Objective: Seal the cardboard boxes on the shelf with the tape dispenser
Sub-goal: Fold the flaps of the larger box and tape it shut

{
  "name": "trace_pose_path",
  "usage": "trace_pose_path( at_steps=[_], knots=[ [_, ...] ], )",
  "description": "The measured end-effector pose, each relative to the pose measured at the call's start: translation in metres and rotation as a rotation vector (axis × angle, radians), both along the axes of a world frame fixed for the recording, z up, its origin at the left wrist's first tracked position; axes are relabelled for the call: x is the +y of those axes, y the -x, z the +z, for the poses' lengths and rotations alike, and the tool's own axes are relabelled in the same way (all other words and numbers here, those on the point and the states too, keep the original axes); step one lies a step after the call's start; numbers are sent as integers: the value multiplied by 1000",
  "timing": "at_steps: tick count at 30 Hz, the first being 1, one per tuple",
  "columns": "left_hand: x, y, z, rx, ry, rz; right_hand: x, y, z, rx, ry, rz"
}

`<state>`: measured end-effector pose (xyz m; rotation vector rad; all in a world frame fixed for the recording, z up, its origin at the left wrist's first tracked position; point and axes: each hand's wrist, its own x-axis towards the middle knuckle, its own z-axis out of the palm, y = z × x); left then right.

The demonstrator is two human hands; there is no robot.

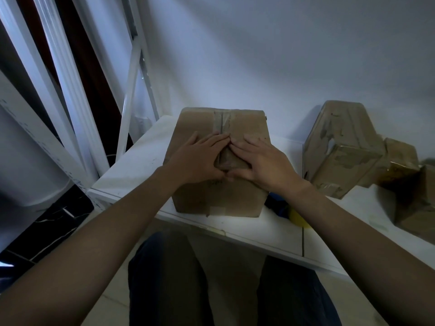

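Note:
A brown cardboard box stands on the white shelf in front of me, with a strip of tape along its top seam. My left hand and my right hand lie flat on the top flaps, fingers straight, pressing on either side of the seam. Thumbs and fingertips nearly meet around the middle of the seam. A blue and yellow object, perhaps the tape dispenser, lies on the shelf just right of the box, partly hidden by my right forearm.
A second worn cardboard box stands to the right, with smaller boxes beyond it and another box at the right edge. White shelf posts rise at the left. The wall lies close behind. My legs are below the shelf edge.

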<state>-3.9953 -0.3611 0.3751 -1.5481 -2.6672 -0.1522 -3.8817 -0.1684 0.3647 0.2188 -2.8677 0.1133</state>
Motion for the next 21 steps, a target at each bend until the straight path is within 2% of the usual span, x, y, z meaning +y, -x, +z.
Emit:
trace_pose_path(
  at_steps=[3, 9, 13, 18, 21],
  knots=[
    [-9, 5, 2, -18, -16, 39, 18, -6, -13, 121, 24, 133],
    [-44, 19, 1, -132, -125, 54, 34, -14, -36, 296, 397, 253],
    [-68, 19, -10, -345, -400, 121, 29, -13, -42, 332, 508, 186],
    [-64, 5, -32, -470, -793, 252, 22, -17, -42, 324, 581, 99],
    [-55, -3, -43, -521, -931, 371, 19, -20, -44, 289, 617, 40]
  ],
)
